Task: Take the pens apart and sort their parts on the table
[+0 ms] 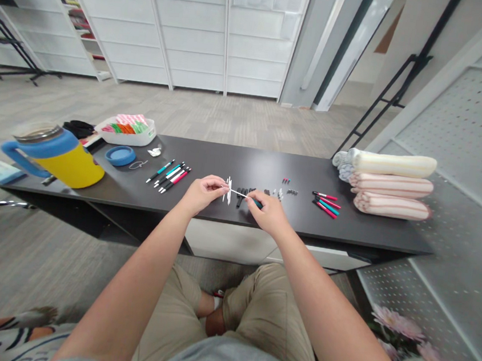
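Note:
Above the dark table, my left hand (208,193) pinches one end of a thin white pen refill (238,193). The refill's other end runs to my right hand (266,209), which is closed around a dark teal pen part (258,203), mostly hidden by the fingers. Several white refills (229,191) lie beside my left fingertips. Behind my right hand are small black pen parts (246,191), clear bits (281,194) and springs (292,192). Coloured pen barrels (327,204) lie farther right. Several pens (169,176) form a row left of my left hand.
A yellow and blue jug (66,159) lies tilted at the table's left, near a blue lid (119,155) and a white basket (131,136) of colourful packets. Rolled cloths (393,185) are stacked at the right end. A white perforated panel (481,142) stands beyond them.

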`<state>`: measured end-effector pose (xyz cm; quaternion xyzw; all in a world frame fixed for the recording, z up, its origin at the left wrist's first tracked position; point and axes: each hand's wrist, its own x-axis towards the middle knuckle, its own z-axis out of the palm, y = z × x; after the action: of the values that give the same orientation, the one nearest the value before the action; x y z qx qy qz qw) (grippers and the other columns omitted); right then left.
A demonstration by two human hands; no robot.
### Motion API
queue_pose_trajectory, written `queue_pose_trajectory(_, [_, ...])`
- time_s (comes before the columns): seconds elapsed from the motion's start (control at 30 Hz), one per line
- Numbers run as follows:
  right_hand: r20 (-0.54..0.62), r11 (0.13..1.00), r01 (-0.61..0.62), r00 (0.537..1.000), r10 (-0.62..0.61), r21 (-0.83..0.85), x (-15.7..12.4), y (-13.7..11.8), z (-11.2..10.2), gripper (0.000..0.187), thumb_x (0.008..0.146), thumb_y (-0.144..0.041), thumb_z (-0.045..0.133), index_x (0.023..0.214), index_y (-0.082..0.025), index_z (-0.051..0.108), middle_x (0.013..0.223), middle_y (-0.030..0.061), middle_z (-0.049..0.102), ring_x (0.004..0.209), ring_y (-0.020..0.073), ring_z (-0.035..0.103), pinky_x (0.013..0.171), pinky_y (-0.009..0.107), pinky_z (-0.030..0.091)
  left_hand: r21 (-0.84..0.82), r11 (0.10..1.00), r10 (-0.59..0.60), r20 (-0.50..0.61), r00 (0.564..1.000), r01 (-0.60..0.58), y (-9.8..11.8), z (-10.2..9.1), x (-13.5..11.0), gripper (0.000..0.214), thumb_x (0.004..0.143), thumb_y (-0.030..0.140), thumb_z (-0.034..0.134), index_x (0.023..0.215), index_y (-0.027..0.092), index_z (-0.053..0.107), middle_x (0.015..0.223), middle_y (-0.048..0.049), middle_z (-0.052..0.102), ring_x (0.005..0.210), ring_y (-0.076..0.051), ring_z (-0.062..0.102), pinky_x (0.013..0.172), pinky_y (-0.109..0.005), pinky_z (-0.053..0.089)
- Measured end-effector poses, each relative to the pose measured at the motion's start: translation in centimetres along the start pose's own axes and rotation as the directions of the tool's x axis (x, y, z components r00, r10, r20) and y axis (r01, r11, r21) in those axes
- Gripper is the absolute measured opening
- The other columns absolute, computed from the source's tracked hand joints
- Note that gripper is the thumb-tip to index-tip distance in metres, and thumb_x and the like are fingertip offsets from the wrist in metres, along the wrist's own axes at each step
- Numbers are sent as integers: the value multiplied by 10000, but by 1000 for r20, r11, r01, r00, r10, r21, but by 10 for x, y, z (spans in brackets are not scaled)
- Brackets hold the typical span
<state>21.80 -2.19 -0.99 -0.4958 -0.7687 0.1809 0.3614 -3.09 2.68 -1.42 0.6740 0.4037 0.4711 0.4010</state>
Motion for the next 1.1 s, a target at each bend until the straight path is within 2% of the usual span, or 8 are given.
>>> queue_pose_trajectory(0.1, [10,1000,0,1000,0,-10,0,0,0,183,989,-310,550,957,-274,726,872,-7,762,774,200,669,767,311,463,60,998,19,15,1000,-20,-1,0,0,248,845,436,786,776,198,792,1020,-87,743,922,-204,677,825,-317,527])
queue_pose_trajectory(0.3, [10,1000,12,1000,-12,-1,0,0,0,181,987,-293,554,960,-264,730,889,-4,764,785,195,669,781,299,464,-77,997,-23,13,1000,24,-3,0,-1,272,843,454,790,871,183,794,1034,-73,733,784,-148,616,720,-281,493])
queue_pose_trajectory(0.5, [6,1000,-14,1000,14,2,-1,0,0,181,978,-284,554,960,-256,732,858,-14,756,775,184,667,774,283,454,-195,977,-100,-58,993,87,-7,-2,0,321,823,481,816,940,182,790,885,-31,707,709,-116,558,677,-254,449])
queue_pose_trajectory(0.87, [37,1000,10,999,-9,-19,-1,-3,0,185,974,-291,547,947,-250,725,872,-8,752,781,181,659,774,281,448,-236,964,-135,-32,990,124,-5,0,1,293,760,411,850,849,156,734,896,-38,704,691,-108,553,650,-249,427])
queue_pose_trajectory(1.1, [27,1000,-14,1000,14,-8,-1,-2,-1,197,982,-303,537,962,-251,726,877,-7,756,772,179,657,779,283,449,-405,907,-193,-158,968,114,-6,-2,3,257,789,384,813,853,164,697,785,-26,693,656,-104,571,625,-233,427])
